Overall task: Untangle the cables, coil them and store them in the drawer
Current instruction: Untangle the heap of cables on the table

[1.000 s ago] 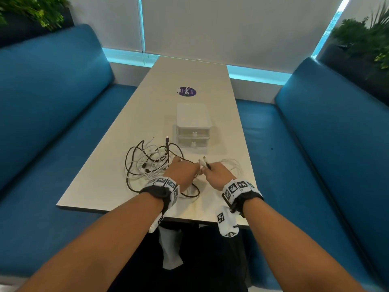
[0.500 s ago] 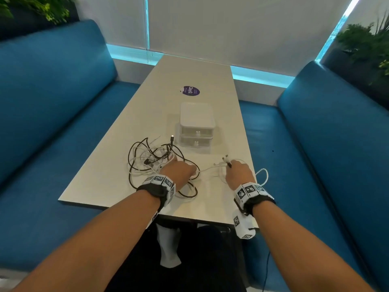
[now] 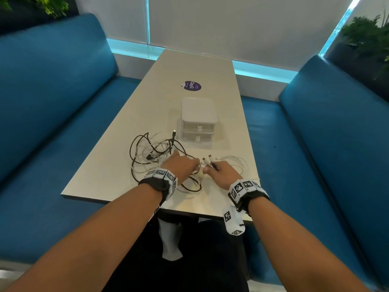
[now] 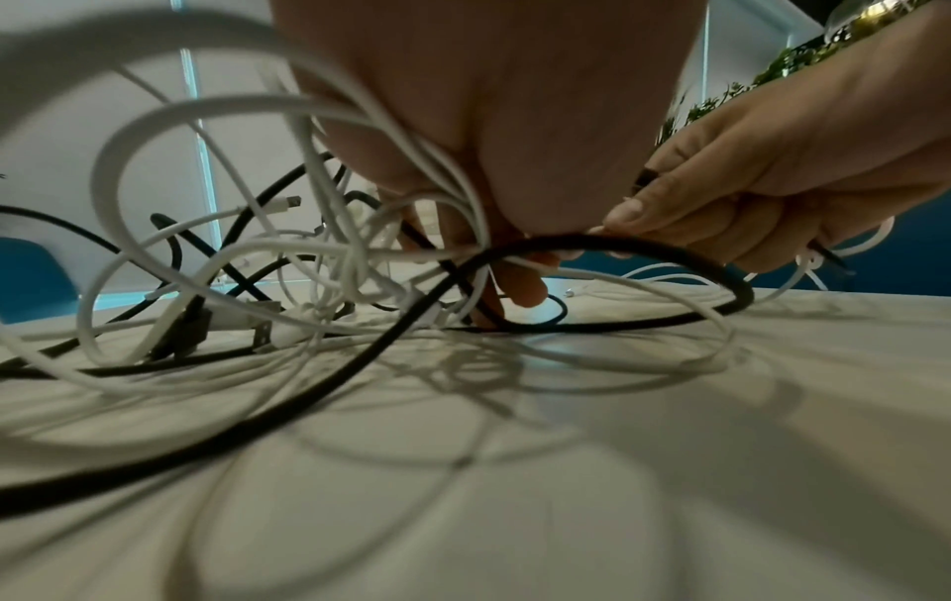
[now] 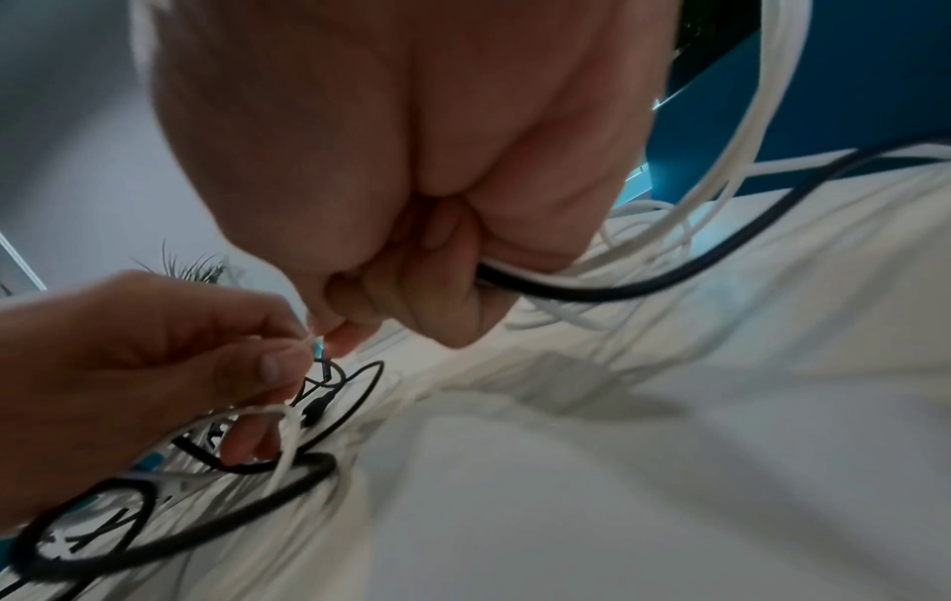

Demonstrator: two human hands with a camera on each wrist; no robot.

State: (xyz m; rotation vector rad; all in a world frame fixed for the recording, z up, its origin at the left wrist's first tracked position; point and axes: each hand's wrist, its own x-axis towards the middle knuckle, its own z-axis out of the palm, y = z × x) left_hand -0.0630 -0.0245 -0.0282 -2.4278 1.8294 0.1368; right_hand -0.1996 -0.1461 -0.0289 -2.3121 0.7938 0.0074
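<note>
From the head view, a messy pile of thin black and white cables (image 3: 155, 152) lies on the smooth pale table (image 3: 101, 175), near its front edge. The white plastic drawer box (image 3: 198, 121) sits just behind. The right hand (image 3: 221, 173) has come back beside the left hand (image 3: 181, 165).

Left wrist view: the left fingers pinch white cords.

Right wrist view: the right fingers curl around a black cable (image 5: 643, 284) and white ones.

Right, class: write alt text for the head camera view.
Two hands meet over a tangle of black and white cables on a long beige table: the left hand and right hand each grip strands. Beyond stands a closed white two-drawer plastic box.
</note>
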